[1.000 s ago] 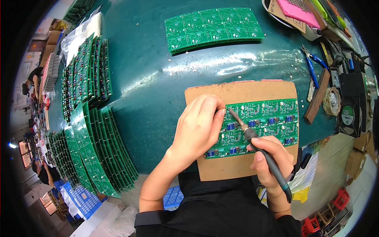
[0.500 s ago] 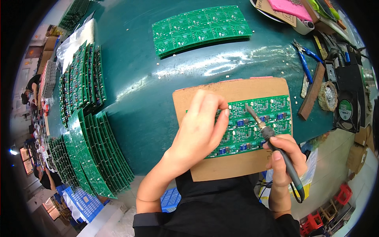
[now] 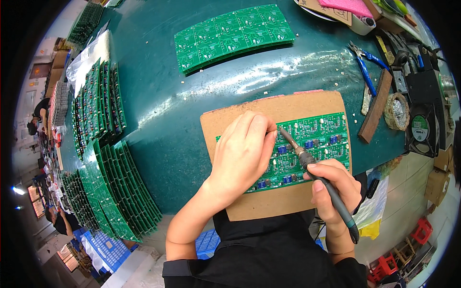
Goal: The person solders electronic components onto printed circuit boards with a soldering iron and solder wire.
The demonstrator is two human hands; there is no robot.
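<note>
Right hand grip closed pen-style on soldering iron, tip just beside left hand fingertips pinched shut, contents unclear, on thin, stiff, likely fragile green circuit board lying on cardboard.

Both forearms bare to the elbow, entering from lower centre of frame. Left hand and right hand ungloved; no rings, watch or bands seen. Torso at bottom centre in plain black garment, short-sleeved, dark cuff edge at lower left.
</note>
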